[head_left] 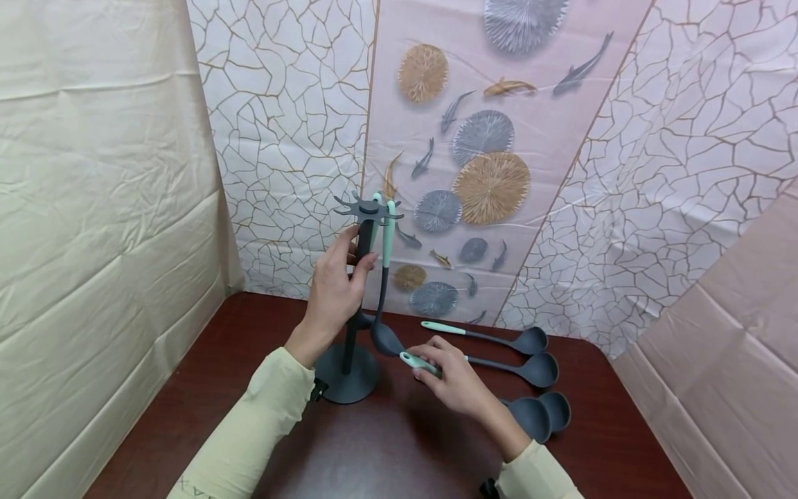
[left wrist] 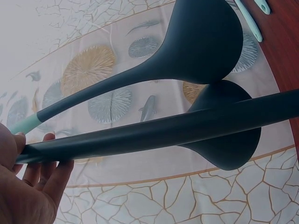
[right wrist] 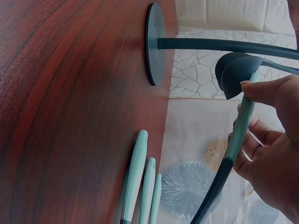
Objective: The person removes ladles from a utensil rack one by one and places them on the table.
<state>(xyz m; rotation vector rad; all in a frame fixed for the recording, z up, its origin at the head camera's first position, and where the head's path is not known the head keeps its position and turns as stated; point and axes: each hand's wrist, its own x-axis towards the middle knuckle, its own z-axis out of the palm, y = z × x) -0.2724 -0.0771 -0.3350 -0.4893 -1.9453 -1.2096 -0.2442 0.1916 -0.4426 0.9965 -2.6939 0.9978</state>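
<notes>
A dark utensil stand (head_left: 348, 353) with a round base and a hooked top stands upright on the table. My left hand (head_left: 337, 281) grips its pole just below the hooks. Two ladles with mint handles hang from it; the nearer ladle (head_left: 386, 339) faces my right hand, and the other ladle (left wrist: 229, 154) is partly behind the pole in the left wrist view. My right hand (head_left: 451, 374) pinches the mint handle (right wrist: 242, 121) of another ladle near its holed end, beside the hanging bowls. That ladle's dark bowl (head_left: 530, 421) shows beyond my right wrist.
On the right side of the reddish-brown table (head_left: 349, 457) lie more ladles, including a back ladle (head_left: 532, 341), a middle ladle (head_left: 541, 371) and a front ladle (head_left: 557, 410) partly covered by the held one. A patterned cloth (head_left: 293, 138) hangs behind the table.
</notes>
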